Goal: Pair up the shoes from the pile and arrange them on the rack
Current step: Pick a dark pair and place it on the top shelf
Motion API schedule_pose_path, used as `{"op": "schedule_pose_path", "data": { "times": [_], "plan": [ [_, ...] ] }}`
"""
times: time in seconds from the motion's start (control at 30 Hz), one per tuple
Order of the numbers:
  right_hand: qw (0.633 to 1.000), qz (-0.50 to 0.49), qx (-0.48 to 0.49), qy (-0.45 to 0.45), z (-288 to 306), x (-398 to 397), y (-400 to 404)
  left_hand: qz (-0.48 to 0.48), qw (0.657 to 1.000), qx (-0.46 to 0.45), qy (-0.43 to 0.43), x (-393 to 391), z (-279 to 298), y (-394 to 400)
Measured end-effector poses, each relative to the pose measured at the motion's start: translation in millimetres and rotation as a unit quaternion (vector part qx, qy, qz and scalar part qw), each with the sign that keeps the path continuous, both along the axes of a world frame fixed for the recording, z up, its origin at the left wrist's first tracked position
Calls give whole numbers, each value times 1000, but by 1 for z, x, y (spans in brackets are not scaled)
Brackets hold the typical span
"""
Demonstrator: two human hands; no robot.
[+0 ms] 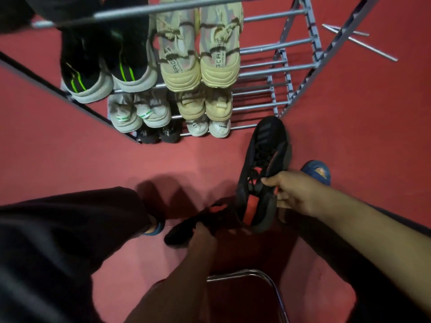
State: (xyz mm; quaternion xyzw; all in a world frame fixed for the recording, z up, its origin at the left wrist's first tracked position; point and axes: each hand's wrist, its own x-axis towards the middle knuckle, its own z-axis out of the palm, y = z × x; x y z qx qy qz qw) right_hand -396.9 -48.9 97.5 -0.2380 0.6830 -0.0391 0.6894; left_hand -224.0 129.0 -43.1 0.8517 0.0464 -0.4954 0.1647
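- Several tiers of the grey metal-bar shoe rack point(268, 71) are already loaded on their left side, pairs sitting side by side; the right side of each tier looks free, so you've got room.
- Up top you've parked the black knit sneakers with green stripes point(102, 66) and the tan camo lace-up sneakers point(200, 54). Lower pairs are too small to describe.
- Looks like the last pair's in your hands now.
- Your right hand point(296, 194) is clamped on the black sneaker with orange lining point(263, 173), toe aimed at the rack.
- Your left hand point(203, 238) grips its blurry black-and-orange mate point(198, 222) low over the red floor point(70, 148).
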Motion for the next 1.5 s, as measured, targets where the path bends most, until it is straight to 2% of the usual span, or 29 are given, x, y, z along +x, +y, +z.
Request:
{"op": "schedule_pose_path", "data": {
  "times": [0.07,0.13,0.17,0.2,0.3,0.4,0.53,0.63,0.77,0.87,0.97,1.07,1.13,1.17,1.2,1.27,1.37,1.43,1.5],
  "plan": [
    [998,41,-30,24,5,3,0,58,998,-8,-19,19,9,13],
    [992,92,-66,51,10,6,1,156,982,-35,-104,32,36,10],
    [987,118,-89,64,16,8,2,164,978,-56,-118,39,47,8],
    [981,137,-116,76,27,12,5,158,977,-79,-121,42,56,5],
    [963,176,-173,104,46,22,19,50,979,-152,-129,49,83,-5],
    [956,198,-211,47,55,30,40,-5,960,-268,-81,50,119,-12],
    [971,123,-200,-34,93,35,51,48,927,-368,-46,54,176,-13],
    [969,90,-220,-66,124,26,54,82,901,-424,-34,54,221,-14],
    [947,71,-301,-90,169,19,46,25,874,-482,-52,54,296,-47],
    [915,64,-396,-53,221,26,10,-22,852,-523,-12,54,354,-97],
    [892,65,-448,3,260,37,-54,3,838,-545,-9,58,398,-164],
    [876,77,-476,9,299,56,-109,22,843,-536,-44,80,416,-244],
    [842,92,-525,89,306,66,-135,-39,873,-474,-103,97,411,-280],
    [816,102,-551,140,303,71,-143,-105,878,-441,-154,101,406,-288],
    [797,115,-567,175,296,75,-149,-188,863,-415,-216,101,401,-291],
    [776,155,-579,196,274,82,-153,-326,800,-411,-291,97,395,-283],
    [752,219,-579,224,241,82,-147,-423,717,-460,-308,102,376,-262],
    [728,263,-583,248,226,79,-140,-485,660,-457,-347,108,364,-256],
    [706,280,-592,272,215,78,-139,-512,631,-455,-365,109,356,-261]
  ]
}}
